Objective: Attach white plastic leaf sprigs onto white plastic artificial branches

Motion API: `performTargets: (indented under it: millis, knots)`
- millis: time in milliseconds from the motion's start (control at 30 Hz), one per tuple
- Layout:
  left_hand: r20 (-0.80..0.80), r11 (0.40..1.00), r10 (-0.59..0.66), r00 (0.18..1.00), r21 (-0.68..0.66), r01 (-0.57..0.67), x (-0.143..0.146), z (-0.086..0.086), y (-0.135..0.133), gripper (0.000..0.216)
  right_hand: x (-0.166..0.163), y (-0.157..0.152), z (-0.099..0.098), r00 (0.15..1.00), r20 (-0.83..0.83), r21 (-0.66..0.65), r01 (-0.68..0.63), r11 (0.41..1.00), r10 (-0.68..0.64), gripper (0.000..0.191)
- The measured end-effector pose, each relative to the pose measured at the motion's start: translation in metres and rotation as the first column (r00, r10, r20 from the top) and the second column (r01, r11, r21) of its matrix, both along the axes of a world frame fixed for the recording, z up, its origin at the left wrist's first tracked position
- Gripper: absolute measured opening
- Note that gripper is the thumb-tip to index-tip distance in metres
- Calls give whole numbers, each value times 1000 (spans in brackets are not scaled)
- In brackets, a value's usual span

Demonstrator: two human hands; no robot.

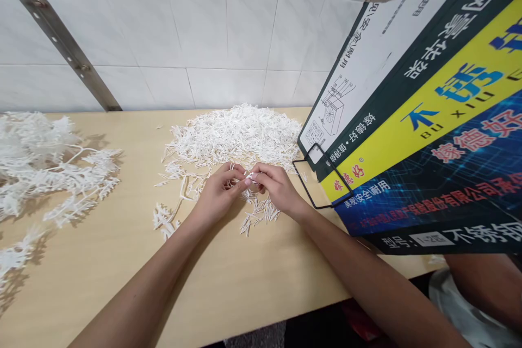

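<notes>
My left hand [223,187] and my right hand [274,184] meet over the table, fingertips almost touching. Both are closed in a pinch on a small white branched plastic piece [249,175], mostly covered by the fingers. Just behind them lies a wide heap of short white plastic sticks [240,133]. A few loose sticks [261,215] are scattered below my right hand. Left of my left hand, a thin white branched plastic strip [165,220] rests on the table, partly hidden by my forearm.
Larger tangles of white branched plastic [41,168] cover the table's left side. A tall printed cardboard panel [408,119] stands at the right, with a black wire stand [322,174] at its lower corner. A tiled wall [228,27] backs the table. Another person's arm [485,283] shows beyond the panel.
</notes>
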State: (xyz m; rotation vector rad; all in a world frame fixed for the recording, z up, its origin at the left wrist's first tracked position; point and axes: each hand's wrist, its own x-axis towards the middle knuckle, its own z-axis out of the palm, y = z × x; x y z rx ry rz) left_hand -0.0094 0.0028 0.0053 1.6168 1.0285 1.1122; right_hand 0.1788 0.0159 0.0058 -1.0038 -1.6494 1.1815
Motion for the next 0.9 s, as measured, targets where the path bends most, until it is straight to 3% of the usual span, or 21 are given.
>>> performTargets:
  millis: [167,300,367,433,567,667,733,767,833,900]
  knots:
    - [97,1000,-18,995,-11,20,2,-4,1,27,6,0,4,967,216,73,-157,985,138,34]
    - [155,993,34,987,-118,-16,3,-1,-1,27,6,2,5,956,275,178,-156,971,103,49]
    - [199,989,6,980,-146,24,3,1,-2,26,4,2,3,971,166,112,-194,975,174,53]
    - [293,976,-88,952,-164,141,2,4,-4,27,2,0,1,956,-26,-1,-294,956,294,54]
    - [484,917,-222,846,-190,350,2,9,-12,30,-2,-4,-5,809,-357,-101,-530,842,466,51]
    - [599,891,-212,772,-207,405,2,12,-15,37,1,-5,-3,679,-516,-47,-630,775,521,55]
    - [658,898,-164,735,-208,387,2,13,-15,41,5,-2,2,658,-592,4,-575,818,465,60]
    - [674,905,-138,725,-212,369,3,12,-14,41,7,-1,5,692,-597,-3,-508,862,406,59]
    - [659,918,-87,747,-239,317,4,10,-11,36,9,3,10,830,-505,-76,-318,945,238,49]
    - [591,936,-4,807,-282,212,6,6,-7,32,7,5,10,950,-308,-119,-90,989,49,33]
